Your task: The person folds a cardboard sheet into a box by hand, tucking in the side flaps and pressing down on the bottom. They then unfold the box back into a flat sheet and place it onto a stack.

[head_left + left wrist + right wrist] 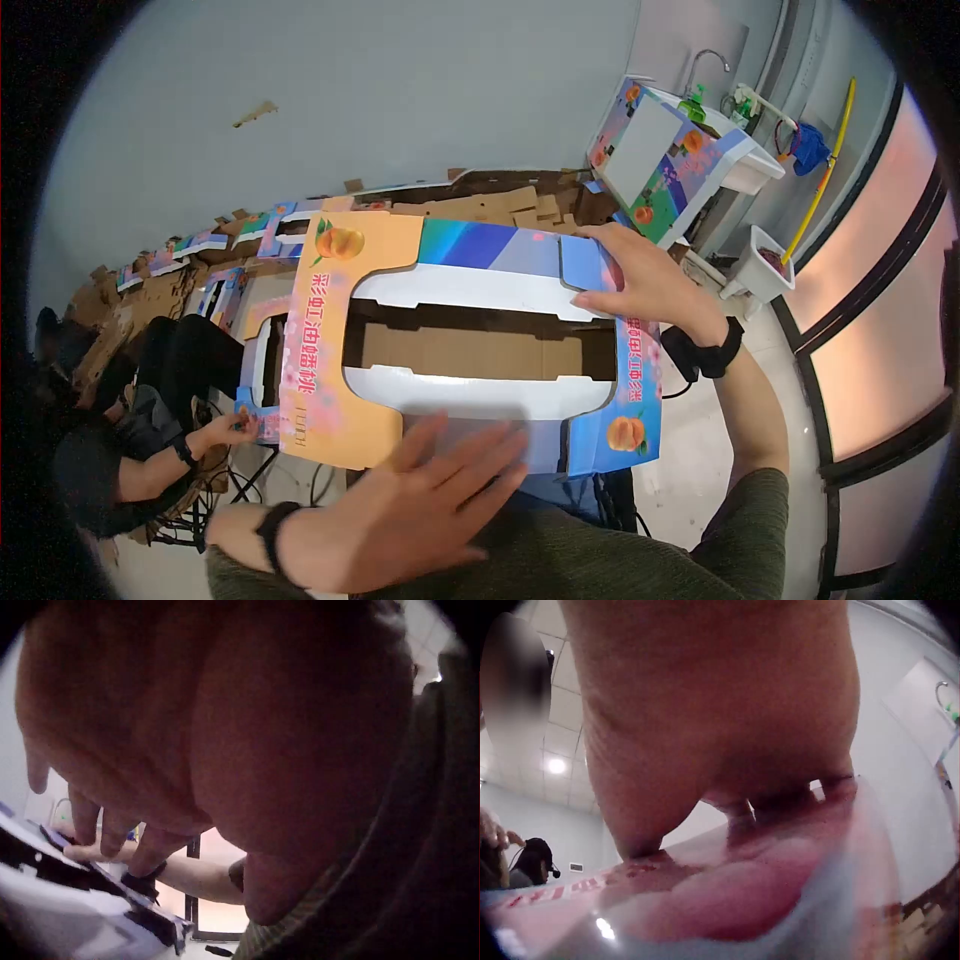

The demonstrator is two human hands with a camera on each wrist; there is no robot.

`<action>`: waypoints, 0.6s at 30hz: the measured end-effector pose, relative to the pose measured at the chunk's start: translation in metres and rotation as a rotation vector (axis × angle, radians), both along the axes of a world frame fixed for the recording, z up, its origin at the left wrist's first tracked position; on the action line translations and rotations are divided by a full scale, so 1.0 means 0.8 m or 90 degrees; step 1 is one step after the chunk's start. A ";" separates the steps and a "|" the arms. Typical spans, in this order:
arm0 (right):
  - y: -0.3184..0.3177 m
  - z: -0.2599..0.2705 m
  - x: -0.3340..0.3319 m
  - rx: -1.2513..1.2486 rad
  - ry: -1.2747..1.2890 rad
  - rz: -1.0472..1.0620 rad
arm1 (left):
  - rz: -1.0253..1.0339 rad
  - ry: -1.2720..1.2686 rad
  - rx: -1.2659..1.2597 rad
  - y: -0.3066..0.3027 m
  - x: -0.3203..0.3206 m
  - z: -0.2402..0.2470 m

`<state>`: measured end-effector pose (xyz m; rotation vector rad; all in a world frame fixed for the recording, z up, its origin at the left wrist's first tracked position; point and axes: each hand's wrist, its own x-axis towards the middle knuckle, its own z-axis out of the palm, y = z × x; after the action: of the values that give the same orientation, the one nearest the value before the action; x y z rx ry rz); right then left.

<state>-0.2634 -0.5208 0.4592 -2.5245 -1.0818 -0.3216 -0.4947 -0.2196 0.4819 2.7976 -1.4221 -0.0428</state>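
Observation:
A printed cardboard fruit carton (640, 400) with peach pictures stands in front of me, its top open in the middle between white inner flaps. My right hand (640, 275) grips the carton's far right corner, the thumb on the top edge by the far white flap. In the right wrist view that hand (720, 712) lies over the pink printed panel (735, 900), its fingertips partly hidden. My left hand (410, 510), blurred, is at the near long side with fingers straight and spread. The left wrist view shows its palm (150, 727) and fingers close to the carton's edge.
Flattened brown cardboard (490, 205) and more printed cartons (290, 235) lie behind and to the left. Another person's hand (225, 430) is at a smaller carton on the left. A white sink (750, 165) and a bucket (760, 265) stand at the right.

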 end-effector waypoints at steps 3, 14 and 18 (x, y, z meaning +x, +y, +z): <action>0.002 0.001 -0.007 0.012 -0.019 -0.009 | 0.005 0.019 0.075 0.016 0.003 0.067; 0.001 0.002 -0.013 0.062 -0.182 0.020 | 0.040 -0.234 -0.066 -0.029 0.225 0.008; -0.007 -0.005 -0.012 0.091 -0.140 -0.031 | 0.043 -0.165 -0.114 -0.038 0.255 -0.013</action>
<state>-0.2727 -0.5267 0.4553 -2.4320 -1.0362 -0.6794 -0.2904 -0.2499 0.4715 2.7771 -1.2966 0.4401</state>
